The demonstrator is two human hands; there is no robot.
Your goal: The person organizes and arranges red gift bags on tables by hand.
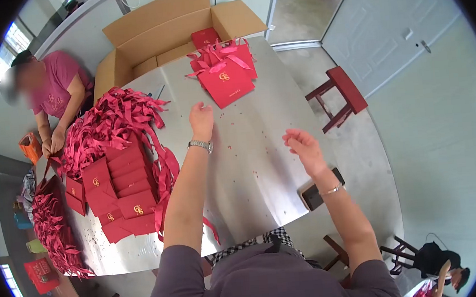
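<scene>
My left hand is raised over the metal table, just below a small stack of red gift bags with pink ribbon handles and a gold logo. It holds nothing that I can see, its fingers loosely extended. Off to the right, my right hand hovers near the table's right edge, its fingers slightly bent and apart with nothing visible in them. Left of my left forearm, more red bags are piled in rows. Their tangled ribbons spread over the far side of the pile.
A large open cardboard box stands beyond the table, with red bags inside. A dark phone-like object lies by the right edge. A co-worker handles a ribbon at the left. A red stool stands on the right.
</scene>
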